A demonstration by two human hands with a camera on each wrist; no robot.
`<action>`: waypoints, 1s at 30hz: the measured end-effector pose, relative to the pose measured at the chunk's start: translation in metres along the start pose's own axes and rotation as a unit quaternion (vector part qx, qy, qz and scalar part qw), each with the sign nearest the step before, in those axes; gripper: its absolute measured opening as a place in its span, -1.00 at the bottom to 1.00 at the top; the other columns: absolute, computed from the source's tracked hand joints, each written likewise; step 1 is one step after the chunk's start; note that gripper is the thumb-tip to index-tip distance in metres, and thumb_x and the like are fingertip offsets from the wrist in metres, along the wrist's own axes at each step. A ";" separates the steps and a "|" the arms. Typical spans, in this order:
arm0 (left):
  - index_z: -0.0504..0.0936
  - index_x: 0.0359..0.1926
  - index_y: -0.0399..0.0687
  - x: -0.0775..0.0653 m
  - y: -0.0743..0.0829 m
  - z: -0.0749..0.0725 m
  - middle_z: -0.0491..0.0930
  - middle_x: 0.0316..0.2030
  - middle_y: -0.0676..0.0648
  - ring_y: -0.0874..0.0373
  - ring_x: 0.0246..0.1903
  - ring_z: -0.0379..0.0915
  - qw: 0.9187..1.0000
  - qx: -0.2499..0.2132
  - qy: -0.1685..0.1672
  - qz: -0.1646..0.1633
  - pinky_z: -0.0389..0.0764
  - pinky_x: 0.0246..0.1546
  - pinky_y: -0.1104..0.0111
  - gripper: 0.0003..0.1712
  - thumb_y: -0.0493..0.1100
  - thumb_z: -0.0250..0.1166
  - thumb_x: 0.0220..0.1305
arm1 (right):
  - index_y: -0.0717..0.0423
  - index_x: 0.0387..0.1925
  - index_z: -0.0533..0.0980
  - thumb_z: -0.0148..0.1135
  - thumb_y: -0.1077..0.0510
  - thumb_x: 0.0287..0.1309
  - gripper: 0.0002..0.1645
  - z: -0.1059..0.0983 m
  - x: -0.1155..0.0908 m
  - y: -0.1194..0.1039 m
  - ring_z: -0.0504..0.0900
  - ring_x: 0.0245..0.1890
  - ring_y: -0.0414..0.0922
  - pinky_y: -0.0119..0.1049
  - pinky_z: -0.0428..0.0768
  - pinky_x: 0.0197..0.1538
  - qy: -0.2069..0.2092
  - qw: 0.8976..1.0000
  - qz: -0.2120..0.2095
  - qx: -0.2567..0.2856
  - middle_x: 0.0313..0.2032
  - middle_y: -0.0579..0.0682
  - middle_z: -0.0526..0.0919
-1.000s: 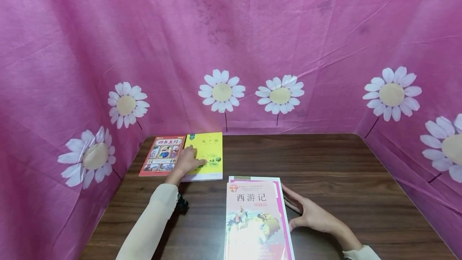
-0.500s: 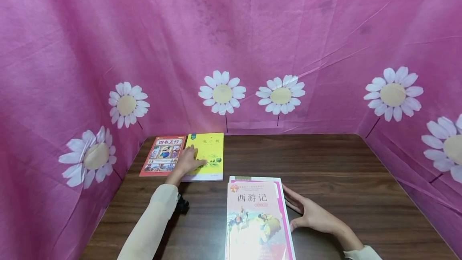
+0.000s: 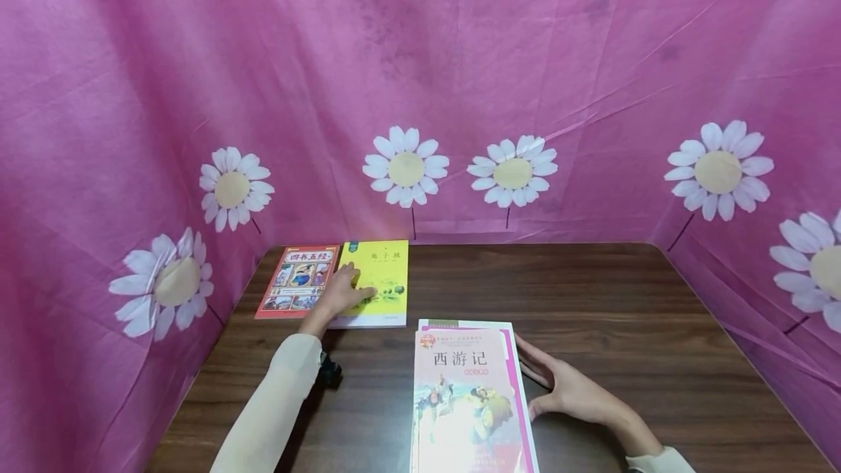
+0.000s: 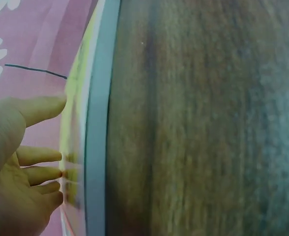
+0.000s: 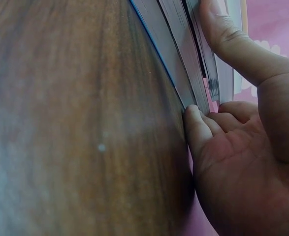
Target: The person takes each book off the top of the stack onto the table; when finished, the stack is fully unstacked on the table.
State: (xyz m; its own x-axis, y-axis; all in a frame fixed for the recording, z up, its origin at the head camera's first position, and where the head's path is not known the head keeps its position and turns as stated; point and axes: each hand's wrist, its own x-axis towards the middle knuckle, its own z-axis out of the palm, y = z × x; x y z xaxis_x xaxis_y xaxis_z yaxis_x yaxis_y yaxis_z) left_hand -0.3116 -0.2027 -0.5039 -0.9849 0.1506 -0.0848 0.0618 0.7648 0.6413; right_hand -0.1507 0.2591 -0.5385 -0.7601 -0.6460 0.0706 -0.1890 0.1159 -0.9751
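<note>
My left hand [image 3: 343, 292] rests on the yellow book [image 3: 388, 276] at the back left, fingers spread over its cover. The left wrist view shows the fingertips right at that cover, above the pale page edge [image 4: 97, 128]. Beside it on the left lies a red book [image 3: 289, 279] with pictures in panels. A stack of books stands at the front middle, topped by a pink book [image 3: 453, 363] with glare on its cover. My right hand [image 3: 571, 393] touches the stack's right side; in the right wrist view, thumb and fingertips lie against the stacked page edges [image 5: 176, 49].
The brown wooden table [image 3: 591, 298] carries all the books. Pink cloth [image 3: 460, 57] printed with white daisies rises behind the table and on both sides. A small black device [image 3: 331, 371] sits at the left wrist.
</note>
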 end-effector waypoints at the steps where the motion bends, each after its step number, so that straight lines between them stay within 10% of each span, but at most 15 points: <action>1: 0.45 0.35 -0.54 -0.002 0.001 -0.001 0.07 0.64 -0.43 -0.37 0.66 -0.11 1.000 -0.005 0.004 0.003 0.29 0.55 -0.23 -0.27 0.00 0.36 0.49 | 0.39 0.68 -0.22 0.57 0.28 0.11 0.40 0.000 0.000 0.000 0.22 0.47 -0.58 -0.62 0.35 0.42 0.000 1.000 0.000 -0.001 0.62 0.52 -0.33; 10: 0.58 0.33 -0.33 -0.020 0.028 -0.021 0.69 0.20 -0.30 -0.24 0.18 0.63 0.998 -0.029 0.047 0.040 0.64 0.25 -0.11 -0.52 -0.13 0.24 0.55 | 0.39 0.68 -0.21 0.57 0.27 0.11 0.40 0.000 0.000 -0.002 0.22 0.47 -0.58 -0.62 0.35 0.42 0.002 1.000 0.000 -0.006 0.63 0.50 -0.30; 22: 0.70 0.14 -0.21 -0.057 0.063 -0.030 0.79 -0.16 -0.23 -0.15 -0.17 0.80 0.989 -0.117 0.038 0.077 0.73 -0.27 0.33 -0.70 -0.20 0.23 0.51 | 0.40 0.67 -0.21 0.58 0.26 0.10 0.41 0.001 -0.001 -0.003 0.23 0.47 -0.58 -0.63 0.32 0.43 0.003 1.000 -0.005 -0.010 0.62 0.53 -0.30; 30: 0.73 0.03 -0.17 -0.086 0.084 -0.024 0.81 -0.29 -0.13 0.05 -0.32 0.78 0.986 -0.147 0.029 0.074 0.80 -0.23 0.20 -0.78 -0.18 0.28 0.52 | 0.40 0.67 -0.21 0.59 0.26 0.10 0.42 0.001 -0.001 -0.004 0.23 0.47 -0.58 -0.64 0.32 0.42 0.003 1.000 -0.004 -0.011 0.62 0.52 -0.29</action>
State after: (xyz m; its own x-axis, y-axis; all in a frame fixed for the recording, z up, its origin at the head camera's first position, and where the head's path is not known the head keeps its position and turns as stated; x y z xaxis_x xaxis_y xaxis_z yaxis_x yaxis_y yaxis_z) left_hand -0.2252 -0.1663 -0.4241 -0.9768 0.2042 0.0640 0.1639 0.5216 0.8373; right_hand -0.1483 0.2584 -0.5354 -0.7626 -0.6419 0.0798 -0.2084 0.1270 -0.9698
